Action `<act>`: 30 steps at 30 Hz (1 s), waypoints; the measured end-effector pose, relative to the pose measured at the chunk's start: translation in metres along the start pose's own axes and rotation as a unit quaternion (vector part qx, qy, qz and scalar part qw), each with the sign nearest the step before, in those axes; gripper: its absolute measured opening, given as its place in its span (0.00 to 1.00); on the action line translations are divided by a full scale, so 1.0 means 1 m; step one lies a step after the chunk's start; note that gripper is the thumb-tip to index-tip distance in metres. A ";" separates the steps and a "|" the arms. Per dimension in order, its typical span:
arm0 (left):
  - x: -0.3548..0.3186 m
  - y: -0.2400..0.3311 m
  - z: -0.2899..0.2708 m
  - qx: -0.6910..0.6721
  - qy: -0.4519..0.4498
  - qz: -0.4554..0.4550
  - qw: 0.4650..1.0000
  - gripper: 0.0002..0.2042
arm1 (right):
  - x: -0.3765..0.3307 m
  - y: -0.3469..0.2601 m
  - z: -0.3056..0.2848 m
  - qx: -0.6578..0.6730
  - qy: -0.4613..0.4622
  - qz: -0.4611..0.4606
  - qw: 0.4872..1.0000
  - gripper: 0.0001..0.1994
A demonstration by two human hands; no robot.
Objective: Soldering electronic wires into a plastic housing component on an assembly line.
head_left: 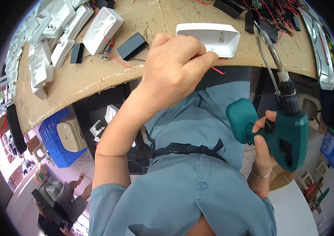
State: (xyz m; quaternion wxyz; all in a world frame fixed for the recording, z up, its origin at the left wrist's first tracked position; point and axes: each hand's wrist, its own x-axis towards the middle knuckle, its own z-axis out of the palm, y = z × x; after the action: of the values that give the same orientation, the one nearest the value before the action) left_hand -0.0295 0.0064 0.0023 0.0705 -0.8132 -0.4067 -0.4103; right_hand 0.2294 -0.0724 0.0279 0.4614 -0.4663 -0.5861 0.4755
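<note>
Far to the left of the left hand, a heap of white plastic casings [53,43] lies on the brown table [76,78], and below them, under the table edge, a blue crate [53,141] stands on the floor. Nearer the left hand, a single white casing [103,29] rests on the table with a thin red wire over it, and a small black box [132,45] lies just beside the hand's knuckles.

The left hand [175,67] reaches up to the table edge, its fingers curled together and pinched at the near edge of a white tray-shaped casing [210,38]; whether the fingertips grip the casing itself or the red wire [216,70] that sticks out just below them, I cannot tell. This casing lies open side up at the table edge, touching the fingertips.

The right hand [263,147] is well apart from the left, lower and off the table, clamped around the grip of a green cordless drill [283,131] whose chuck points up toward the table. Beyond the drill, black parts and red wires [273,17] lie scattered.
</note>
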 end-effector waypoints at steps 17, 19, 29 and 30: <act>0.005 0.008 0.017 0.117 0.068 -0.094 0.986 0.07 | -0.024 -0.008 -0.010 -0.070 -0.101 0.059 0.991 0.25; 0.007 0.008 0.017 0.112 0.054 -0.099 0.987 0.06 | -0.021 -0.009 -0.005 -0.068 -0.100 0.063 0.991 0.25; 0.012 0.008 0.026 0.114 0.062 -0.105 0.986 0.05 | -0.016 -0.012 0.012 -0.047 -0.065 0.096 0.992 0.24; 0.013 0.008 0.026 0.115 0.055 -0.108 0.986 0.05 | -0.016 -0.013 0.013 -0.035 -0.057 0.126 0.990 0.24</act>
State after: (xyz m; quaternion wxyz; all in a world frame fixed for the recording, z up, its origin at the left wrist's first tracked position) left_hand -0.0037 0.0204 -0.0036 0.1411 -0.7273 -0.5322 -0.4098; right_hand 0.2174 -0.0918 0.0379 0.3469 -0.5244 -0.5641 0.5352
